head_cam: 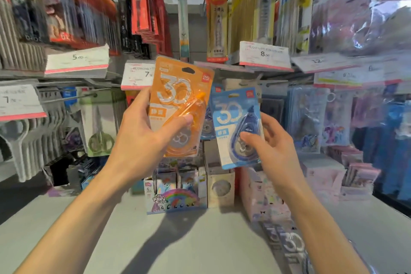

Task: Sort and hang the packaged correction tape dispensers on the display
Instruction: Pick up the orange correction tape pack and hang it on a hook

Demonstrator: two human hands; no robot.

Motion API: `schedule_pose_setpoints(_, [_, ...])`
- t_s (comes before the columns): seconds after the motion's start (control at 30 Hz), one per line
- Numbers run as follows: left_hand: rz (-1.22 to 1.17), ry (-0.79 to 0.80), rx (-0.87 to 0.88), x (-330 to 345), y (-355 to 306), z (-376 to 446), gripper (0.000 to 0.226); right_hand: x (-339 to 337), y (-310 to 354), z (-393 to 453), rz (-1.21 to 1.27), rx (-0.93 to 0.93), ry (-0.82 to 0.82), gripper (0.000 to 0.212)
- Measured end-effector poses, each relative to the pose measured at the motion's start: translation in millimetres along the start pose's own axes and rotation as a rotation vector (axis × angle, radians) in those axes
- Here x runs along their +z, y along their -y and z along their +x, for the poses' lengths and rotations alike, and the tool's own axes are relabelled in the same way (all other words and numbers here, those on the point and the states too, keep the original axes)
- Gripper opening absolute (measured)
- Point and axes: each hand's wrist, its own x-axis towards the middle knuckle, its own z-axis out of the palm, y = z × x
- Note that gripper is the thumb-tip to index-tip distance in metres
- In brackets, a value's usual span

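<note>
The left hand [142,138] is gripping the orange package [178,104], thumb curled across the clear blister on its front and fingers wrapped behind the card. Just to the right of the orange package and a little lower, the right hand [273,149] is pinching the blue package [238,129] at its lower right, thumb pressing on the blister and fingers behind. Both packages are being held upright in front of the display, their top edges sitting below the price tag [138,74] that is hanging just left of the orange package's top. A bare hook [73,97] is sticking out well to the left of the orange package.

These packs are probably light, with a stiff card back and a slick, slightly springy plastic bubble. Holding low on the card is likely leaving the punched hole [189,70] at the top of the orange package free for threading onto a hook. More packs [287,244] are lying on the shelf [178,240] far below the orange package, to its right.
</note>
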Motion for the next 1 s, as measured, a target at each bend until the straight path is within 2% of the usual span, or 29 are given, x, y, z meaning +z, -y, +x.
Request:
schedule_pose_setpoints(0.13, [-0.005, 0.009, 0.006, -3.9, 3.8, 5.3, 0.04, 19.3, 9.3, 22.5, -0.097, -0.029, 0.042, 0.028])
schedule_pose_setpoints(0.17, [-0.005, 0.011, 0.008, -4.9, 5.0, 6.3, 0.04, 23.4, 10.8, 27.8, -0.111, -0.023, 0.046, 0.033])
schedule_pose_setpoints(0.27, [-0.006, 0.022, 0.012, -7.4, 6.7, 8.2, 0.04, 32.0, 11.3, 40.2, -0.155, 0.026, 0.059, 0.068])
schedule_pose_setpoints(0.33, [-0.009, 0.021, 0.016, -9.5, 8.0, 8.8, 0.04, 32.7, 7.6, 45.4, -0.183, 0.04, 0.068, 0.075])
schedule_pose_setpoints(0.47, [-0.018, 0.028, 0.017, -11.9, 10.5, 9.4, 0.04, 36.0, -8.8, 55.4, -0.226, 0.041, 0.065, 0.066])
schedule_pose_setpoints(0.67, [0.006, 0.031, 0.012, -11.8, 12.8, 9.0, 0.041, 59.9, -36.7, 75.4, -0.306, 0.067, 0.031, 0.02])
schedule_pose_setpoints(0.77, [0.014, 0.034, 0.001, -10.7, 13.6, 7.7, 0.041, 68.5, -42.0, 81.7, -0.385, 0.057, 0.064, 0.03])
schedule_pose_setpoints(0.83, [0.026, 0.038, -0.018, -9.4, 14.8, 5.8, 0.041, 66.3, -41.8, 80.6, -0.45, 0.084, 0.068, 0.029])
schedule_pose_setpoints(0.93, [0.042, 0.04, -0.046, -5.4, 16.0, 2.5, 0.039, 51.4, -38.8, 69.5, -0.391, 0.119, 0.051, 0.022])
schedule_pose_setpoints(1.0, [0.032, 0.041, -0.066, -0.6, 17.1, 0.2, 0.037, 40.0, -35.0, 55.7, -0.37, 0.077, 0.031, 0.033])
